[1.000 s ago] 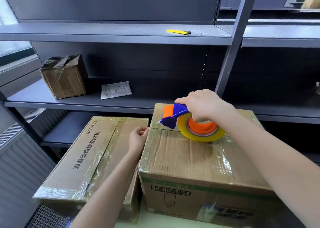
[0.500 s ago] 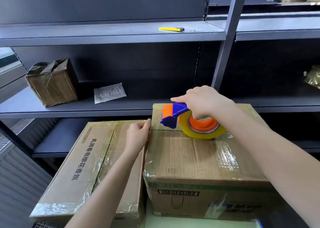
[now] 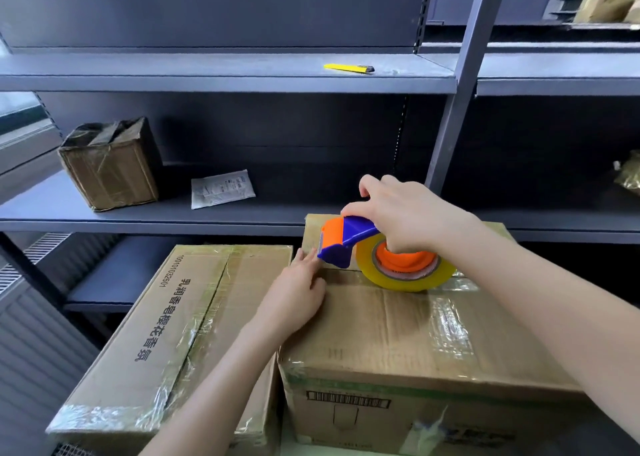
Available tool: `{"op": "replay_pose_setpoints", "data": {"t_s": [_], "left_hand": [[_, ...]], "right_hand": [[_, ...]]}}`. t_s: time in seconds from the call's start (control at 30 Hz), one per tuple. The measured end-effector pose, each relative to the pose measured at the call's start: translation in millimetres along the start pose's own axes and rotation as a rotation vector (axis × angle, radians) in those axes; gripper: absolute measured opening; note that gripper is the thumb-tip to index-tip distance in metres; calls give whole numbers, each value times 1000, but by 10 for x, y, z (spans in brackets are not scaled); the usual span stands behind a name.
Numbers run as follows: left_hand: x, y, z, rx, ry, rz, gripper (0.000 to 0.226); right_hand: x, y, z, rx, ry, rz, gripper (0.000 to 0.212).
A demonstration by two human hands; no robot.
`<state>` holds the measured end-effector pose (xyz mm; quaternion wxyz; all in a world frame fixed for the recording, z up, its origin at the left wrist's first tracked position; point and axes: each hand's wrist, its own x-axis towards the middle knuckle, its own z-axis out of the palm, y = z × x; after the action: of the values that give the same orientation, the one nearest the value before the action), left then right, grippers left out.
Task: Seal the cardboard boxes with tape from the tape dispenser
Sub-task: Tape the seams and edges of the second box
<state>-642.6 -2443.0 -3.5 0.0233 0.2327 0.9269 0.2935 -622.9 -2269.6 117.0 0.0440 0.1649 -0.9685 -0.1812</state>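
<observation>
vs 0.5 s ago: right hand still gripping tape dispenser, now tilted up at its cutter end on the right cardboard box, left hand moved from the box's edge onto its top, flat, grasping nothing

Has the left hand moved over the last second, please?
Yes. The left hand has slid from the left edge of the right-hand box onto its top, toward the tape dispenser.

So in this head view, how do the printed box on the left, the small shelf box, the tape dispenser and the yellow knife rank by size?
1. Printed box
2. Small shelf box and tape dispenser: unsure, the dispenser is nearer
3. Yellow knife
</observation>
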Motion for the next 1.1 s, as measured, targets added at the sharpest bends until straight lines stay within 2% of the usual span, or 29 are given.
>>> {"op": "replay_pose_setpoints", "data": {"t_s": [0.1,0.2,0.3,0.47,0.67,0.83,0.9,1.0,1.1], "left_hand": [[-82,52,85,117,-93,6,66],[-102,113,178,348,-31,-40,90],[-70,217,230,442,-6,-99,98],[-74,252,233,413,11,-162,103],[-114,313,166,324,-12,-229,97],[-78,356,149,341,-65,-281,98],[-56,361,161,393,-70,-277,104],[-57,377,201,457,-51,-260,134],[-86,388,210,486,-33,-239,139]], "right_hand": [[-17,17,32,-63,26,-26,68],[-48,63,51,-50,-26,-9,72],[-30,120,43,-62,4,-56,65],[-11,217,40,-28,18,-104,60],[-93,310,47,41,17,-142,65],[-421,870,31,87,7,-106,67],[-562,987,86,38,40,-96,66],[-656,997,252,24,72,-119,65],[-681,1023,349,33,98,-126,64]]}}
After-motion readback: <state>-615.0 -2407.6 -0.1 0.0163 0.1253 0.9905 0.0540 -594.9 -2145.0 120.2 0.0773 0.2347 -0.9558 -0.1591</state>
